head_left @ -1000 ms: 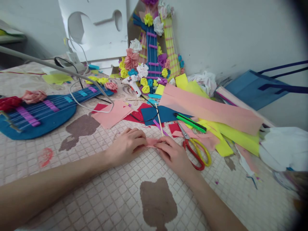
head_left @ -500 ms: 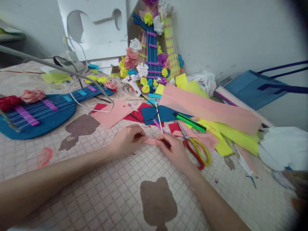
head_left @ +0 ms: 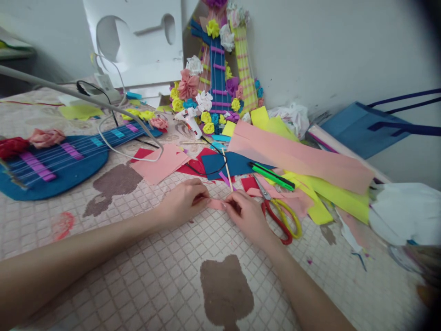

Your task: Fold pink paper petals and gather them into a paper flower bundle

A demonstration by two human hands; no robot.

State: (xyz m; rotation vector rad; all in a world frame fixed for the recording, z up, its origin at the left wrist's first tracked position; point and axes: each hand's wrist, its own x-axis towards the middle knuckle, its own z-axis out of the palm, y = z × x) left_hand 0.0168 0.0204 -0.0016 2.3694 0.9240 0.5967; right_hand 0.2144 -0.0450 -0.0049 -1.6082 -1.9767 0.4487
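A small pink paper strip (head_left: 217, 204) stretches between my two hands above the tablecloth. My left hand (head_left: 184, 201) pinches its left end, and my right hand (head_left: 246, 212) pinches the right end. Just beyond the right fingers lies a thin wooden stick (head_left: 227, 170), pointing away from me. Scissors (head_left: 280, 216) with one red and one yellow handle rest right of my right hand. A green and black utility knife (head_left: 272, 176) lies behind them. Sheets of pink paper (head_left: 161, 163) and blue paper (head_left: 223, 164) are spread beyond my hands.
A blue guitar-shaped craft (head_left: 69, 161) with paper flowers lies at the left. Decorated guitar crafts (head_left: 220, 78) lean on the wall, a white glue gun (head_left: 189, 122) before them. A white cable (head_left: 86, 99) crosses the left side. Long pink paper (head_left: 296, 156) and a blue bag (head_left: 365, 128) sit right.
The hands have drawn very slightly closer, and a little less of the pink strip shows between them. Nothing else has visibly moved.
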